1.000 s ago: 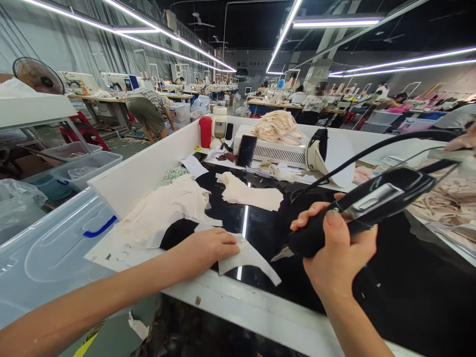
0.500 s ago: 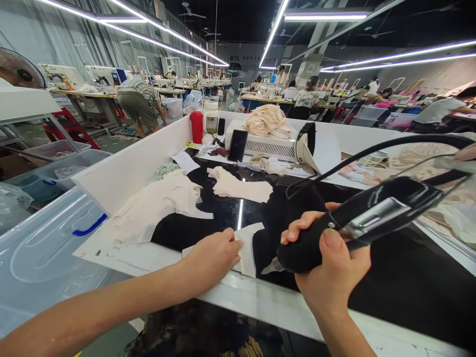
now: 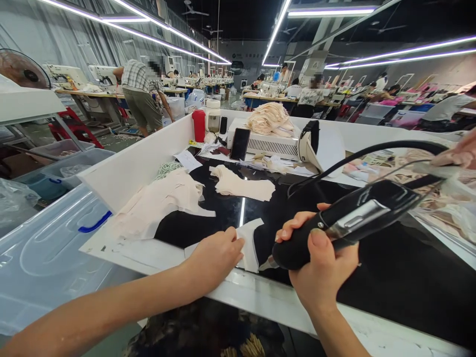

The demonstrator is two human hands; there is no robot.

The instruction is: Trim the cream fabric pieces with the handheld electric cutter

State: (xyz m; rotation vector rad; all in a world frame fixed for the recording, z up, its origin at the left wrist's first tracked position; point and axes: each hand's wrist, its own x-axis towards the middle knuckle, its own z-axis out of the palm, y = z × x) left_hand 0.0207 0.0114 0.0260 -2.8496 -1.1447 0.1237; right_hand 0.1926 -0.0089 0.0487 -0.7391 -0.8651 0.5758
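Note:
My right hand (image 3: 322,263) is closed round a black corded cutting tool (image 3: 349,220), whose metal tip points down-left at a small white fabric piece (image 3: 250,243) on the black glossy tabletop (image 3: 390,277). My left hand (image 3: 215,255) lies on the left side of that piece with fingers curled, pressing and pinching its edge near the table's front rim. The tool's black cable (image 3: 372,151) arcs up and right.
A pile of cream fabric pieces (image 3: 163,201) lies left of my hands and another stack (image 3: 241,186) behind. Further back stand a white machine (image 3: 271,144), a phone (image 3: 240,144) and a red bottle (image 3: 199,125). Clear plastic bins (image 3: 48,248) sit left. Another person's hand (image 3: 459,153) shows at right.
The white fabric piece has been pulled right and turned on the black top under my left hand. The tool's tip has come closer to its edge. The bending person at back left stood up.

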